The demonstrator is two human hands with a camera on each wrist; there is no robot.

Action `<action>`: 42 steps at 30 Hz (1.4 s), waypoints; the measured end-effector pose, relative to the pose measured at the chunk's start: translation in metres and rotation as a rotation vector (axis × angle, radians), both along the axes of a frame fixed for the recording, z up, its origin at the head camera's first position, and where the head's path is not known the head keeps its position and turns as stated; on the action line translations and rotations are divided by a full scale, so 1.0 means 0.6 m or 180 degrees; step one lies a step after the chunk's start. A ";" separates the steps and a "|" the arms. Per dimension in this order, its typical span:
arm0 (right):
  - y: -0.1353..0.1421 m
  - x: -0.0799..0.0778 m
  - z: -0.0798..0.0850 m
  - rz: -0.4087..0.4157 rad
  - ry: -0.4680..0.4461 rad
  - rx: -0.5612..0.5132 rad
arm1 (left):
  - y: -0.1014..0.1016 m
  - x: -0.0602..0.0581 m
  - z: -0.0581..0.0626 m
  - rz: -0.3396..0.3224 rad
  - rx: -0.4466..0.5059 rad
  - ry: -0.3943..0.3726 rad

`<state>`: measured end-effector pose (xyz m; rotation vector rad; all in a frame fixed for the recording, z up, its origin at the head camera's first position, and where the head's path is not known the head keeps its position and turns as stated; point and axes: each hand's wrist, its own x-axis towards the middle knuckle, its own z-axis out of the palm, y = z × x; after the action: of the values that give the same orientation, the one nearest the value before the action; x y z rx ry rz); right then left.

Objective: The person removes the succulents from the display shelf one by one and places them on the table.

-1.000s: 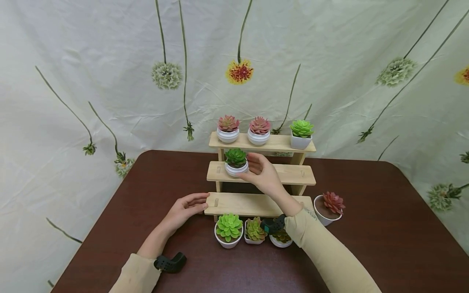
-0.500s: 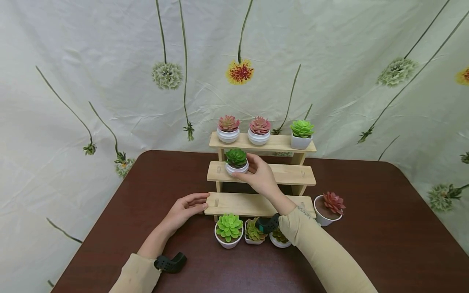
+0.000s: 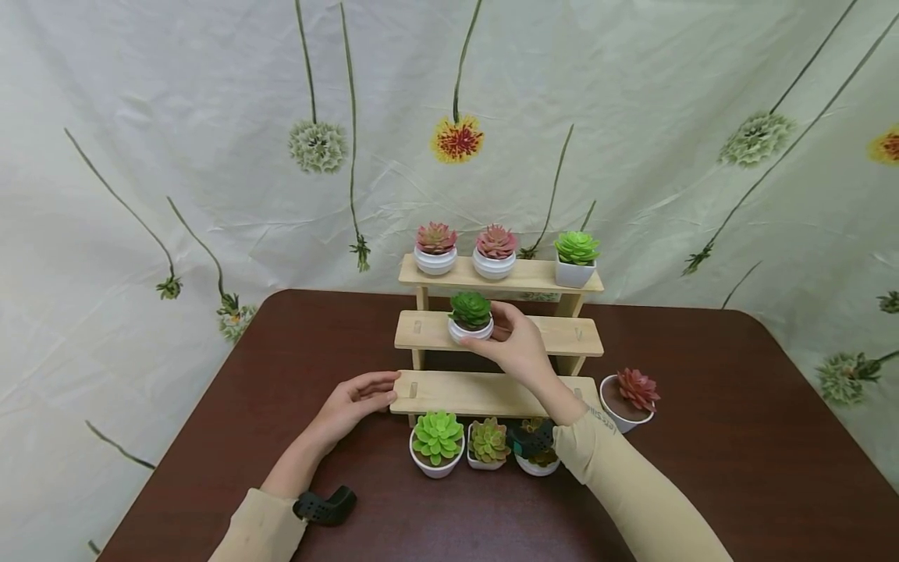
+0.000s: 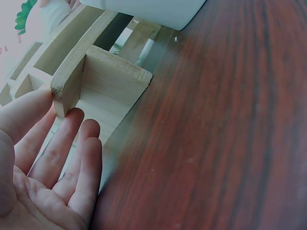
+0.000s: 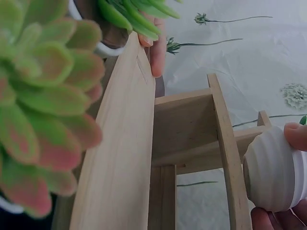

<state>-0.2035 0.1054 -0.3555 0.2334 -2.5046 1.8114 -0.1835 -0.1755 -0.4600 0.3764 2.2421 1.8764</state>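
Note:
My right hand (image 3: 516, 343) grips a small round white pot (image 5: 273, 170) with a dark green succulent (image 3: 470, 310), thumb on one side and fingers on the other. The pot is at the left part of the middle board of a three-step wooden plant stand (image 3: 456, 393). In the right wrist view its base is right at that board's edge. My left hand (image 3: 358, 402) holds the left end of the lowest board, with the thumb and fingertips at its corner in the left wrist view; the other fingers extend loosely below.
On the top board stand two pink succulents (image 3: 435, 248) (image 3: 495, 251) and a bright green one (image 3: 576, 257). Before the stand are a light green succulent (image 3: 438, 439), a square-potted one (image 3: 488, 442) and one partly behind my wrist. A red succulent (image 3: 637, 390) leans at the right.
My right hand has shifted the dark green succulent pot a little rightward along the middle board. My left hand has stayed at the stand's left end.

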 end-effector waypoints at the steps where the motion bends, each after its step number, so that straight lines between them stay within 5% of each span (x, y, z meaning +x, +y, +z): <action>1: 0.004 0.002 0.001 0.0001 0.0016 0.0000 | 0.000 0.000 0.000 -0.0001 0.0003 0.0005; 21: 0.113 0.042 0.012 -0.0239 0.0262 0.0029 | -0.002 -0.001 -0.002 -0.0005 0.0019 0.0068; 34: 0.197 0.081 0.008 -0.0704 0.0356 0.0253 | -0.002 0.000 0.000 -0.0030 0.0017 0.0074; 41: 0.344 0.007 -0.180 -0.1003 0.0627 0.0241 | 0.000 0.000 -0.002 -0.0024 0.0037 0.0086; 42: 0.348 0.017 -0.173 -0.0944 0.0565 0.0080 | 0.000 0.000 -0.002 -0.0021 0.0038 0.0087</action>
<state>-0.1936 0.3140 -0.4590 0.0194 -2.2989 1.5728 -0.1836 -0.1756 -0.4612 0.4131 2.2450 1.8937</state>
